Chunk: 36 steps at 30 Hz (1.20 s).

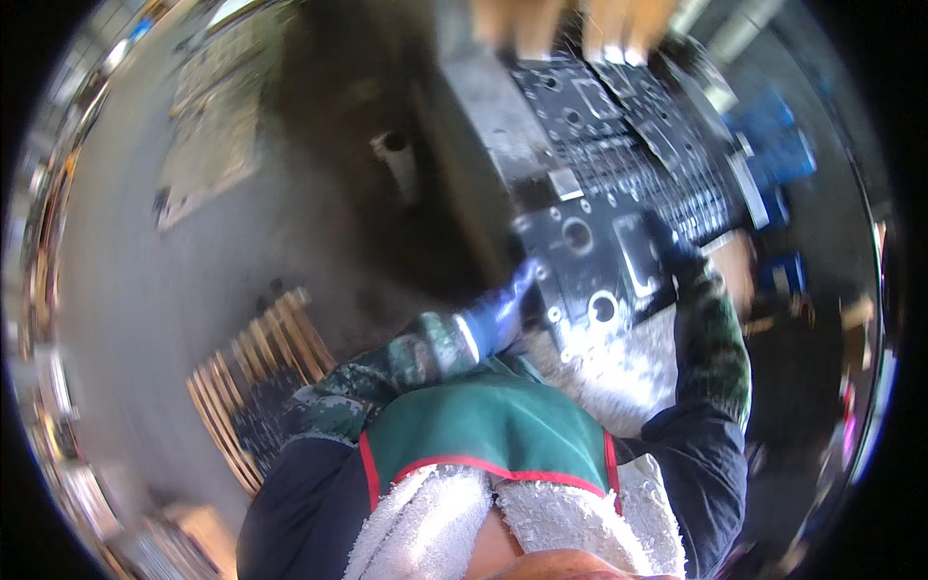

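Observation:
A dark, flat metal plate (619, 237) with round holes and a long rounded slot lies across in front of me, its near end close to my apron. My left hand (505, 307), in a blue-purple glove, closes on the plate's left edge. At the opposite edge is my right hand (684, 259), in a dark glove and partly lost in shadow; it grips the plate there. Motion smears both hands, and the fingers under the plate are hidden. Bright glare falls on the plate's near corner.
Beyond the plate, a slatted machine bed (643, 179) carries more dark perforated plates (580, 97). A wooden pallet (256, 372) lies on the floor at left. Blue bins (778, 145) stand at far right. A pale sheet (208, 145) lies at far left.

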{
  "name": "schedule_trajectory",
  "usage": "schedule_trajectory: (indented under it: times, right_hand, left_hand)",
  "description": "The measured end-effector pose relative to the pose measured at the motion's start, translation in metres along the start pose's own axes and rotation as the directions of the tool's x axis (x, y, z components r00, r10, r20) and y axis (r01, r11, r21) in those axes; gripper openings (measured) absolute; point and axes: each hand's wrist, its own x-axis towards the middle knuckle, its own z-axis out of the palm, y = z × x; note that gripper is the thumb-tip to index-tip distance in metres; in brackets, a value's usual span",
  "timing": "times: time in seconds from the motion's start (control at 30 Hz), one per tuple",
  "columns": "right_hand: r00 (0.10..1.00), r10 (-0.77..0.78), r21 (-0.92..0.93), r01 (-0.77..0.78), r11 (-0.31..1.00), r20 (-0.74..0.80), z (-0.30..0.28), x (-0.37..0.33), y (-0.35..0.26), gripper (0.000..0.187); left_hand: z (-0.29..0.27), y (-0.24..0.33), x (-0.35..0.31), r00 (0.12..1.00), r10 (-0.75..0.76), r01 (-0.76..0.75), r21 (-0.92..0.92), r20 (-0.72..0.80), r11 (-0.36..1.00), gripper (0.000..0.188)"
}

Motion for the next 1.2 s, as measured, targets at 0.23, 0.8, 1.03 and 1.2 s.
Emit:
schedule_trajectory:
  times: [0.23, 0.8, 1.03, 1.2]
  right_hand:
    - [0.983, -0.047, 0.054, 0.037, 0.998, 0.178, -0.002, 0.033, 0.022, 0.061]
    - [0.928, -0.089, 0.36, -0.05, 0.931, 0.361, 0.07, -0.075, -0.067, 0.064]
    - [0.871, -0.104, 0.325, -0.066, 0.944, 0.481, 0.191, -0.104, -0.203, 0.066]
    - [0.791, -0.117, 0.308, -0.095, 0.947, 0.601, 0.285, -0.115, -0.307, 0.068]
  left_hand:
    - [0.034, -0.016, 0.012, 0.933, 0.305, -0.33, -0.117, -0.188, 0.937, 0.07]
    - [0.05, -0.011, -0.061, 0.87, 0.391, -0.474, -0.288, -0.302, 0.832, 0.051]
    - [-0.036, 0.01, -0.177, 0.785, 0.533, -0.619, -0.431, -0.315, 0.657, 0.048]
    - [-0.136, 0.026, -0.289, 0.648, 0.536, -0.668, -0.067, -0.541, 0.741, 0.059]
